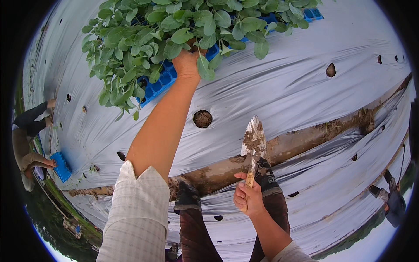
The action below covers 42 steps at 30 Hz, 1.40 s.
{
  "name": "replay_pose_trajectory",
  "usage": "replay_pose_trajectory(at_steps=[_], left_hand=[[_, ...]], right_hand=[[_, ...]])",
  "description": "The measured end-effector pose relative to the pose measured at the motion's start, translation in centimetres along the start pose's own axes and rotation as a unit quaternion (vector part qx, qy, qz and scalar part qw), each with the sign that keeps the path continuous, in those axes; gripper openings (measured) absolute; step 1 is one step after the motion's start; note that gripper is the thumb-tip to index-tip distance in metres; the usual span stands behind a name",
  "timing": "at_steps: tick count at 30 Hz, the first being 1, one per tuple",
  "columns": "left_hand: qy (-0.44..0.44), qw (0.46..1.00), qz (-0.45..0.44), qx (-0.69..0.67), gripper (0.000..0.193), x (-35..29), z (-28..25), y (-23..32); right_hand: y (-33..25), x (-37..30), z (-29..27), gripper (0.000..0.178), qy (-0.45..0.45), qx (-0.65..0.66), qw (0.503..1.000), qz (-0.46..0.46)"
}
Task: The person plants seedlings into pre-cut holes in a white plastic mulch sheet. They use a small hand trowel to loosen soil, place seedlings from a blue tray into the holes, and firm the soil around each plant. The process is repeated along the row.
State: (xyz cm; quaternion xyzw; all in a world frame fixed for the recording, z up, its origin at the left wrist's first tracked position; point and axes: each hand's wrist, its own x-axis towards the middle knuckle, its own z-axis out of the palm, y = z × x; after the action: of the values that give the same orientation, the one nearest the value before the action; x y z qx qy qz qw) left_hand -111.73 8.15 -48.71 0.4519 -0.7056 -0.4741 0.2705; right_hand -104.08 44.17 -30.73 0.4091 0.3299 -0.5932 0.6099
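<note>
Mostly, silver film (279, 94) spreads around; toward twelve o'clock, seedlings (174, 32) crowd a tray (164, 79) and half-hide the outstretched left hand (187, 59), its grip impossible to tell; at five, the right hand (248, 196) is clamped on a trowel (254, 140) pointing to twelve.

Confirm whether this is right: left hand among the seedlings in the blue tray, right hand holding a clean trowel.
The trowel in the right hand isn't clean: the head view shows mud on it. The left hand is among the seedlings in the blue tray.
</note>
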Motion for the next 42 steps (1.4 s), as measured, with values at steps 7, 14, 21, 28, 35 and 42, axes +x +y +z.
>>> replay_pose_trajectory(at_steps=[7,14,21,28,35,42], left_hand=[[0.058,0.994,-0.035,0.088,0.016,-0.2,2.2,4.1],[0.007,0.99,-0.008,-0.142,0.015,-10.6,-3.6,9.4],[0.174,0.791,-0.445,-0.381,0.016,-29.7,-16.2,7.2],[0.244,0.692,-0.512,-0.447,0.011,-42.3,-24.5,6.3],[0.234,0.682,-0.474,-0.505,0.012,-47.1,-26.6,5.0],[0.268,0.667,-0.4,-0.568,0.023,-48.9,-28.9,6.5]], right_hand=[[-1.2,-0.4,-0.4,0.035,-0.01,0.008,1.0,-0.006],[-1.2,0.2,-0.5,0.04,0.001,-0.051,0.998,-0.041],[1.1,0.2,0.2,0.039,0.008,-0.246,0.969,0.009],[5.0,2.8,1.6,0.039,0.01,-0.731,0.676,-0.088],[15.3,8.6,18.7,0.054,-0.16,-0.9,0.386,-0.123],[25.7,12.8,26.9,0.054,-0.138,-0.981,0.089,-0.104]])
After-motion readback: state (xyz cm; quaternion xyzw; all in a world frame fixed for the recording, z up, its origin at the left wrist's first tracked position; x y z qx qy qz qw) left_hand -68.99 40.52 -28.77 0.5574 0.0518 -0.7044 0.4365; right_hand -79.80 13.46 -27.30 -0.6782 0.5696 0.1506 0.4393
